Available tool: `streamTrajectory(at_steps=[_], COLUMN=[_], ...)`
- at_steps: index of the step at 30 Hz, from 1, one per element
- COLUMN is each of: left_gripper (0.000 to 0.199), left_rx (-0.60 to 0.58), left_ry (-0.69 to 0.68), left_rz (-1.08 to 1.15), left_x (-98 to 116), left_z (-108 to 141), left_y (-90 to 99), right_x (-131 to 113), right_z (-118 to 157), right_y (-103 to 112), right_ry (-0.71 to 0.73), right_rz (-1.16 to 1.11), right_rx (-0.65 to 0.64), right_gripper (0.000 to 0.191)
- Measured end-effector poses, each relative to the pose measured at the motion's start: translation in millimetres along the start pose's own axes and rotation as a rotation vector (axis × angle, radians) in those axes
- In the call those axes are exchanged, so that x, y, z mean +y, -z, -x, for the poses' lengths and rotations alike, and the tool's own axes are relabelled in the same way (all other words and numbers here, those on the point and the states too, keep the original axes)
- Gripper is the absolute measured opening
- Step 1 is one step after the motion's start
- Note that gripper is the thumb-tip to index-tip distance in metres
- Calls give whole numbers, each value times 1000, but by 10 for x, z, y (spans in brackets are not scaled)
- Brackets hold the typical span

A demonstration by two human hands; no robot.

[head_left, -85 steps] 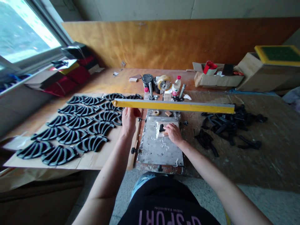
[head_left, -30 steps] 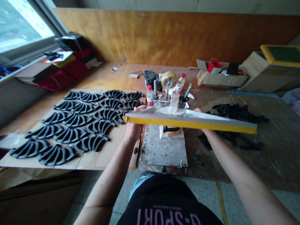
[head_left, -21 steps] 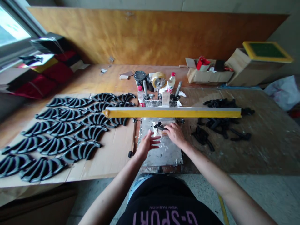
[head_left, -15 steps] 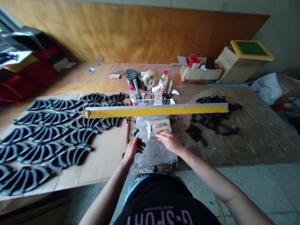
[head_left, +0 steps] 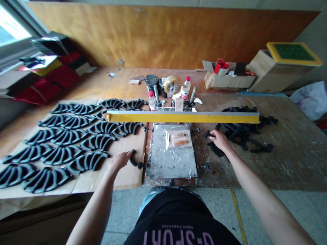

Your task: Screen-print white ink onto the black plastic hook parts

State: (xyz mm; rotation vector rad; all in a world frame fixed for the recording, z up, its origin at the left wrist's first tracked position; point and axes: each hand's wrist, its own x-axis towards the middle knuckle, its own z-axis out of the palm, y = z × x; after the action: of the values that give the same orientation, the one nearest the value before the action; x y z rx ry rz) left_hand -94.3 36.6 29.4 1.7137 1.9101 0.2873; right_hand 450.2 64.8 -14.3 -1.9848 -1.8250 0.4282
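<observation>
My left hand (head_left: 120, 160) is over the cardboard on the left, its fingers closed on the end of a curved black handle (head_left: 132, 159). Rows of similar black handles (head_left: 55, 178) lie fanned out beside it. On the right, my right hand (head_left: 221, 141) pinches another black handle (head_left: 207, 134) at the edge of a loose pile of black handles (head_left: 238, 132). Between the hands is a grey metal plate (head_left: 171, 160), with a small tan fixture (head_left: 178, 139) stuck on it and nothing black lying there. A yellow-sided frame (head_left: 184, 117), seen edge-on, stands raised across the plate's far end.
Behind the frame stand a black tub (head_left: 151, 81), a roll of tape (head_left: 171, 85) and two red-capped bottles, one a clear bottle (head_left: 186, 89). An open carton (head_left: 230, 81) and a taller box (head_left: 268, 73) sit at the back right. Knobs (head_left: 206, 167) stick out beside the plate.
My left hand has moved left from the plate to the cardboard with the black handle. My right hand has left the fixture and taken hold of a handle by the pile. The view has shifted.
</observation>
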Motion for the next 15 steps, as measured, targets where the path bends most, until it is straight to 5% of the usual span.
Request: streamTrajectory(at_steps=[4,9,12,15], left_gripper=[54,42,45,48], left_rx=[123,363,410,426], left_ry=[-49,-313,-352,-324], left_rz=[348,1051,1070,989], left_x=[717,1652,1877,1841], left_z=[-99,-97,-59,-4], left_y=[313,527,549,507], right_x=[-886,-1572,-1659,-1674], right_z=[-49,73,146,179], right_y=[-209,-579,-728,-758], right_ry=[368,739,743,673], right_rz=[-193,-129,-55,-11], right_rx=[100,-51,-84,-100], right_gripper=[10,14,19,20])
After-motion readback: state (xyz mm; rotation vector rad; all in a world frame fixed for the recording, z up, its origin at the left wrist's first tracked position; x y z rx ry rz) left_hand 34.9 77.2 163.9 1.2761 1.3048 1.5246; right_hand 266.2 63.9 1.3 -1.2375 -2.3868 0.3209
